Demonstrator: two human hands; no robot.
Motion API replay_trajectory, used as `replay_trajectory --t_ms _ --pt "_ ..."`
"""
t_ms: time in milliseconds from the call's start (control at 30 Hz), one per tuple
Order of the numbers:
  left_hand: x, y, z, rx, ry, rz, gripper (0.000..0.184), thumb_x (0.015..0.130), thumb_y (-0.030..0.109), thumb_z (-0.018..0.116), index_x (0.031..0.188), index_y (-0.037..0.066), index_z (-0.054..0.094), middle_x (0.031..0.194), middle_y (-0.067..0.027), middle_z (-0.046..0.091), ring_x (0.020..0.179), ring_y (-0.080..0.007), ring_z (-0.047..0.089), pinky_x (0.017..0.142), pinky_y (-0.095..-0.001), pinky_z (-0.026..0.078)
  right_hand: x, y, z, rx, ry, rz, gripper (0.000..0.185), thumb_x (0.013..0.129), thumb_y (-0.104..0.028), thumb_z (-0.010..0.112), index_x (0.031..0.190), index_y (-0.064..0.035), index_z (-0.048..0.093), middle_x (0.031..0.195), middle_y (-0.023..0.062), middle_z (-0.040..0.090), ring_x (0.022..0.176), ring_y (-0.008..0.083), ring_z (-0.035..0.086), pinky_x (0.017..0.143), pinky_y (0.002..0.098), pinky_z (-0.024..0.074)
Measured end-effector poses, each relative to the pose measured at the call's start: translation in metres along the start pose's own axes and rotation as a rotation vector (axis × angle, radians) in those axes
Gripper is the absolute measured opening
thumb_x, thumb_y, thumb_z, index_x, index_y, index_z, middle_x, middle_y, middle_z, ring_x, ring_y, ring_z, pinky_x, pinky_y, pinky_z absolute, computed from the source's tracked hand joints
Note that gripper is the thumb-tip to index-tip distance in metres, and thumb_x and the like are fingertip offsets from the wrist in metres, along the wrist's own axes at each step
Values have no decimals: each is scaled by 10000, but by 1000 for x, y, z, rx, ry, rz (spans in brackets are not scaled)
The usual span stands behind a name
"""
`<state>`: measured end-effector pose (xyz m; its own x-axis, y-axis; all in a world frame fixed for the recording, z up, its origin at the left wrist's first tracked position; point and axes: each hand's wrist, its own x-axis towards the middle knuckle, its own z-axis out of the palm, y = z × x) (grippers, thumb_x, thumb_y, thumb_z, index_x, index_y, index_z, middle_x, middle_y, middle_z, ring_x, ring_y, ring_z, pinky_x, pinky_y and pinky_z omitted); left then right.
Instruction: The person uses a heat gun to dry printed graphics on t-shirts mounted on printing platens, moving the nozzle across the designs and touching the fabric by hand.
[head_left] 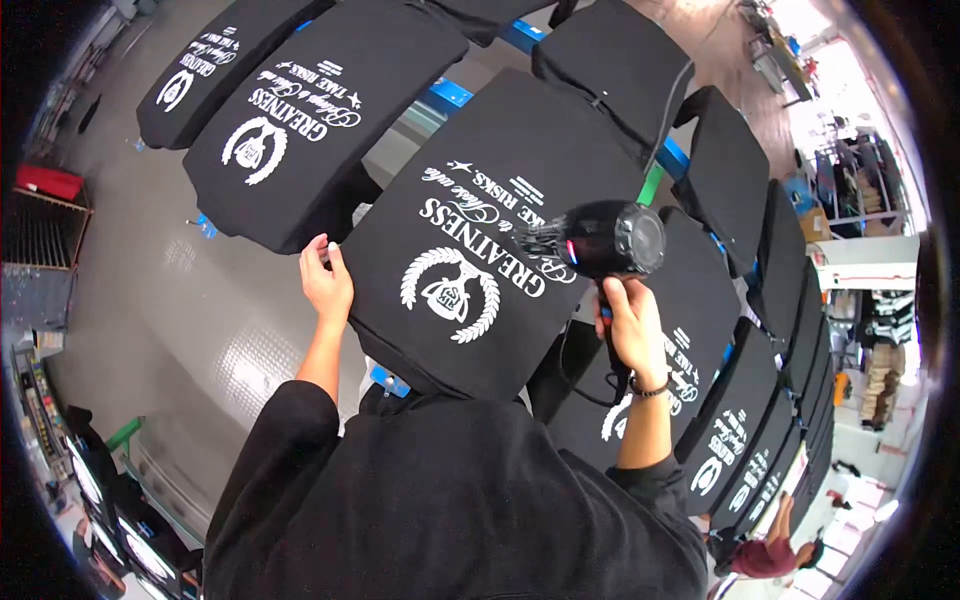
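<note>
A black shirt with white lettering and a wreath emblem lies stretched over a board in front of me. My right hand is wrapped round the handle of a black hair dryer, whose nozzle points left over the printed lettering. A cord hangs below the handle. At the shirt's left edge is my left hand, fingers apart and holding nothing; whether the fingertips touch the fabric is unclear. A blue clamp shows under the shirt's near edge.
More boards carry printed black shirts, such as one at the left and a row at the right. A co-worker in a dark red top is at the lower right. Racks stand at the far left.
</note>
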<state>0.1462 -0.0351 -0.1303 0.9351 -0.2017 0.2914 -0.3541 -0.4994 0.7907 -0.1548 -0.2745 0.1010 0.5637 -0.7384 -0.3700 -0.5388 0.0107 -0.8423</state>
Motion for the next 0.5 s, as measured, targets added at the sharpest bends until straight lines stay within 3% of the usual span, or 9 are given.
replay_trajectory --t_ms 333,367,500 --pt "1 3 -2 -11 20 -21 279 964 211 593 1176 31 619 1072 -117 646 963 -261 628 862 -383 504 89 -68 60 -213 -122 -248 357 999 -326 601 967 27 639 623 13 583 507 79 542 495 263 440" --pt "1 2 -2 -12 28 0 283 964 211 591 1178 28 617 1072 -121 644 969 -267 625 876 -387 499 97 -72 64 -141 -178 -169 374 997 -343 603 958 27 640 619 14 587 508 80 553 501 261 445" --pt "1 0 -2 10 48 15 267 991 190 570 1193 21 610 1091 -131 638 961 -258 636 879 -371 505 123 -80 74 -167 -204 -210 412 1003 -377 588 931 26 638 628 17 593 521 76 568 501 257 450"
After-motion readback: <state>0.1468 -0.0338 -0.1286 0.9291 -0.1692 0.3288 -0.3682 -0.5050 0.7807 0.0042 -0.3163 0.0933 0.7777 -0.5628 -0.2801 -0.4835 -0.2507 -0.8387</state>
